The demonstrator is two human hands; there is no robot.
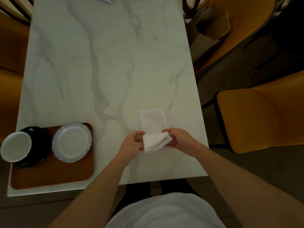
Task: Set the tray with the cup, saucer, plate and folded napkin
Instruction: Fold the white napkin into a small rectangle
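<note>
Left hand (134,142) fingers curled, pinching the left edge of the white napkin (153,129) at its near folded end; right hand (176,139) curled round the right edge of the same fold, thumb on top. Napkin's near part is doubled over in layers and held between both hands, its far part lies flat on the counter (107,63), a white marble-look top with grey veins. Napkin sits near the counter's right edge, well apart from the tray (54,175). Tray is brown, rounded corners, at the near left corner of the counter. On the tray: a pale plate (72,142) with a scalloped, glassy rim toward the far right part, and just left of it a dark saucer (40,145) with a cup (15,146) on it, cup white inside, partly overhanging the left of the view. Near part of the tray is bare wood colour. Orange-yellow chairs (256,119) stand on both sides of the counter; dim room. A bluish thing at the far edge, too cut off to tell. Person's white shirt shows at the bottom.
</note>
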